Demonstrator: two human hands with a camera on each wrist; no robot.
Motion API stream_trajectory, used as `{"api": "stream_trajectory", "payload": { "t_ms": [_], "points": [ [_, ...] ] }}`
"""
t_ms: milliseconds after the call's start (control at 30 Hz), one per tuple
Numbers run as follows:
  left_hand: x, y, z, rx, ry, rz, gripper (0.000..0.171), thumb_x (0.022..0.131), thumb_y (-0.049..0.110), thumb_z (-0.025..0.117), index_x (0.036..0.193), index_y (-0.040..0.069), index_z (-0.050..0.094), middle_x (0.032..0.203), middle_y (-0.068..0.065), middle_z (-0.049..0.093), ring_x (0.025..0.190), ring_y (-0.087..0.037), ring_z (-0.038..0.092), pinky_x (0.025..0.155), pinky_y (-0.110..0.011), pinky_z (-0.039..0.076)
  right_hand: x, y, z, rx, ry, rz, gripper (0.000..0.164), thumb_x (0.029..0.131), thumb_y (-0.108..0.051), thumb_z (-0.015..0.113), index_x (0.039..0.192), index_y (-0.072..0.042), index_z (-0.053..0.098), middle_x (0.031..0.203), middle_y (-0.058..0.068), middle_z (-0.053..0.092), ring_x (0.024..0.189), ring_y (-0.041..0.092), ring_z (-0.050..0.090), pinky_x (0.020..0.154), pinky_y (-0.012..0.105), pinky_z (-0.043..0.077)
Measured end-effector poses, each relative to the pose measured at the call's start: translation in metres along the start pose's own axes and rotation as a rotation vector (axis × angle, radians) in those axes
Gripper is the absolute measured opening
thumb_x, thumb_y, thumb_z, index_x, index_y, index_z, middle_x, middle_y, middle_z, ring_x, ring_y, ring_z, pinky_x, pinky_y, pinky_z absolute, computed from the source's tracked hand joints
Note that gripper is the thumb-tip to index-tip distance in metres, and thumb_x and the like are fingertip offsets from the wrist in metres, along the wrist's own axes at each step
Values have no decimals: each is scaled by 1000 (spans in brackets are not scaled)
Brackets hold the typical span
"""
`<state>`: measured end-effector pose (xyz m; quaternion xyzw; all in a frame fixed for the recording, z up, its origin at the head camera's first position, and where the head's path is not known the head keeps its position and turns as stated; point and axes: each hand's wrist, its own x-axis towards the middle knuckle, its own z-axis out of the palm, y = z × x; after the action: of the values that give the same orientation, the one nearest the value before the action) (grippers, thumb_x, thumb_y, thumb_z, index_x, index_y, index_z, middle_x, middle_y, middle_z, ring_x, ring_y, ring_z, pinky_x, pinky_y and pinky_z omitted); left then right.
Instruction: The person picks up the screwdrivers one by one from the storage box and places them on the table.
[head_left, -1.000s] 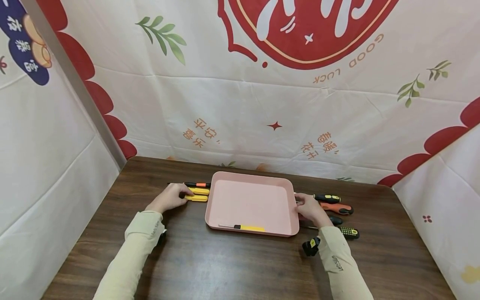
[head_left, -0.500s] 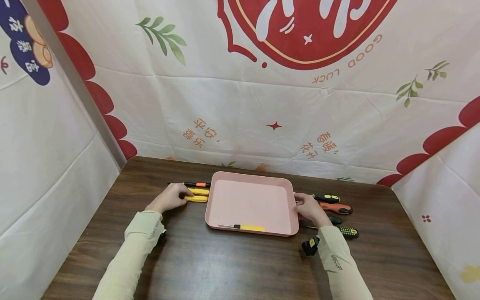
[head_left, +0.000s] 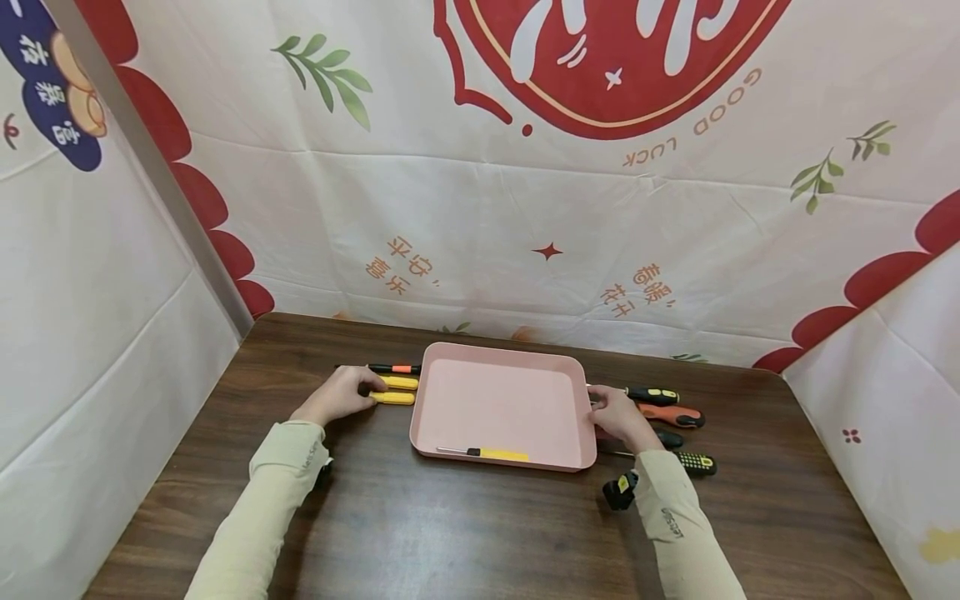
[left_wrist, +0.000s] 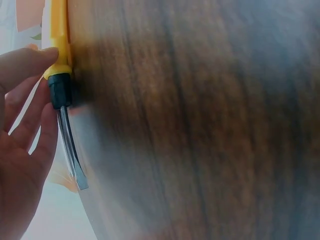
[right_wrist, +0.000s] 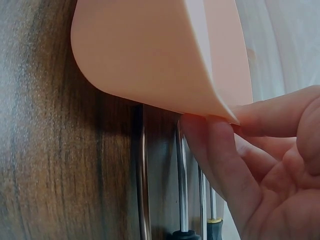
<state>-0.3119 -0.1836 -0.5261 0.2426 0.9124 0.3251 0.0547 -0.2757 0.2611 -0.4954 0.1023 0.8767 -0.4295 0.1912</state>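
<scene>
A pink tray (head_left: 502,392) lies on the wooden table, with a small yellow-handled screwdriver (head_left: 504,455) inside along its front wall. My right hand (head_left: 617,414) pinches the tray's right rim between thumb and fingers; the right wrist view shows the tray's side wall (right_wrist: 140,55) close up. To the left, my left hand (head_left: 341,394) pinches a yellow-handled flathead screwdriver (left_wrist: 59,35) near its black collar. Two yellow handles (head_left: 394,398) show side by side beyond those fingertips, close to the tray's left edge. Which of them the fingers grip is unclear in the head view.
Behind the yellow handles lies a black-and-orange screwdriver (head_left: 393,368). Right of the tray are a black-and-yellow handle (head_left: 652,395), an orange handle (head_left: 671,415), a dark handle (head_left: 669,438) and a dotted handle (head_left: 697,463). A black tape measure (head_left: 619,492) sits near the right sleeve.
</scene>
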Motion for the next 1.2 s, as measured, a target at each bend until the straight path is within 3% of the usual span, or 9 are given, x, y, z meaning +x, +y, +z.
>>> {"api": "stream_trajectory", "payload": {
  "t_ms": [300, 500, 633, 800, 1067, 1200],
  "points": [
    [-1, 2, 0, 5, -4, -6, 20, 74, -2, 68, 92, 3, 70, 92, -6, 67, 96, -26, 59, 85, -42, 46, 0, 0, 0, 7, -2, -13, 60, 80, 5, 51, 136, 6, 31, 92, 18, 58, 71, 18, 59, 66, 37, 52],
    [2, 13, -7, -34, 31, 12, 19, 76, 2, 68, 94, 2, 69, 91, -8, 67, 85, -21, 61, 75, -36, 50, -1, -1, 0, -6, 1, -17, 60, 80, 5, 51, 137, 5, 31, 90, 17, 57, 69, 18, 58, 67, 38, 52],
    [8, 31, -13, -46, 28, 71, 23, 78, 5, 67, 100, -1, 67, 96, -12, 67, 84, -23, 61, 71, -34, 50, -1, -1, 0, -2, -1, -17, 59, 80, 5, 50, 137, 5, 31, 90, 17, 57, 69, 19, 58, 67, 38, 52],
    [23, 60, -13, -23, 10, 155, 27, 80, 9, 66, 104, -4, 64, 99, -15, 66, 91, -26, 62, 78, -37, 50, -2, 0, 0, -4, 0, -18, 59, 80, 4, 50, 136, 6, 32, 91, 18, 58, 70, 19, 59, 66, 37, 52],
    [41, 108, 1, 63, -83, 290, 34, 80, 13, 66, 110, -2, 61, 98, -14, 66, 89, -26, 63, 76, -33, 50, -2, -1, 0, -13, 4, -11, 60, 79, 4, 51, 136, 5, 32, 91, 17, 57, 70, 19, 58, 64, 35, 52],
    [49, 124, 15, 90, -163, 308, 34, 80, 14, 65, 111, -2, 61, 99, -13, 66, 90, -25, 63, 77, -30, 49, -2, -1, 0, -14, 7, -15, 60, 79, 4, 51, 136, 5, 33, 91, 17, 57, 70, 19, 58, 64, 34, 51]
  ]
}}
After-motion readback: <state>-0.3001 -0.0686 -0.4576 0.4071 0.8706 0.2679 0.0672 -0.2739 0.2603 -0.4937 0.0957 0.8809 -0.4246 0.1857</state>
